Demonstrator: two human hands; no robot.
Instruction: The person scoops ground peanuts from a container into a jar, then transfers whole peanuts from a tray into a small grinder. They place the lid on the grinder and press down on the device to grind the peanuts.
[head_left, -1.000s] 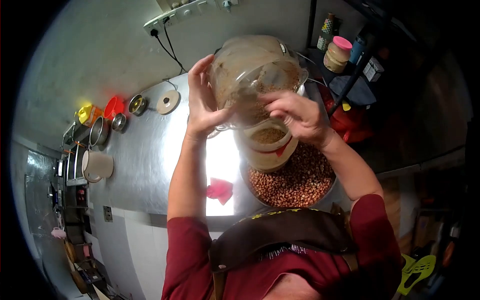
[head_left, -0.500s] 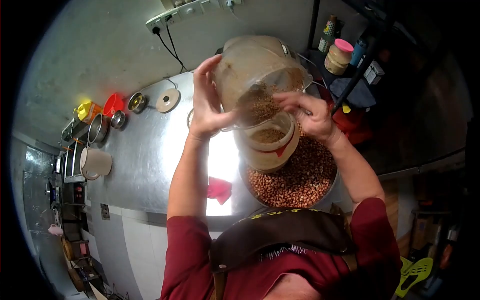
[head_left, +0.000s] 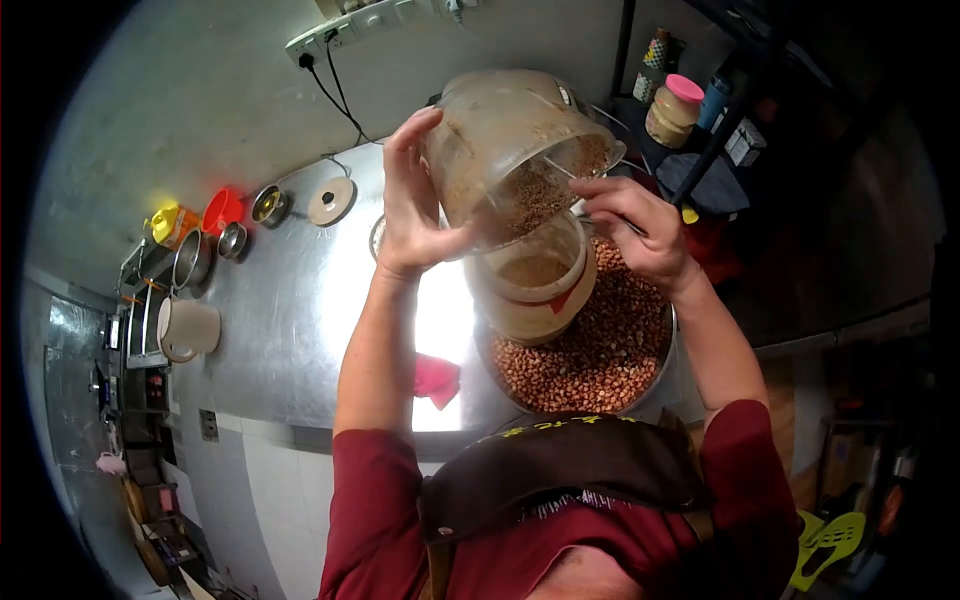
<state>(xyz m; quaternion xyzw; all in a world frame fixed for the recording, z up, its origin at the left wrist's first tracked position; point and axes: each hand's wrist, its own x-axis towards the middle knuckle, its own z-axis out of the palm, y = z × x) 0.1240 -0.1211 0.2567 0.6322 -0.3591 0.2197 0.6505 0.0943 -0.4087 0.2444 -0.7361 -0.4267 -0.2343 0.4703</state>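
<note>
My left hand grips a cloudy, translucent plastic jug by its side, thumb near the rim. The jug is tipped with its mouth facing down and right, and brown ground crumbs cling inside it. At that mouth my right hand is closed around a thin, stick-like utensil, whose far end I cannot make out. Just below the jug, a whitish tub with a red mark holds brown ground stuff. The tub stands in a wide round basin of reddish-brown peanuts.
A pink cloth lies on the metal counter. To the left are a beige pitcher, metal bowls, a red bowl and a round lid. A pink-lidded jar stands back right, beside a dark rack post.
My right hand has drawn back slightly to the right from the jug's mouth, exposing more of the thin utensil. The left hand keeps the jug tipped over the tub.
</note>
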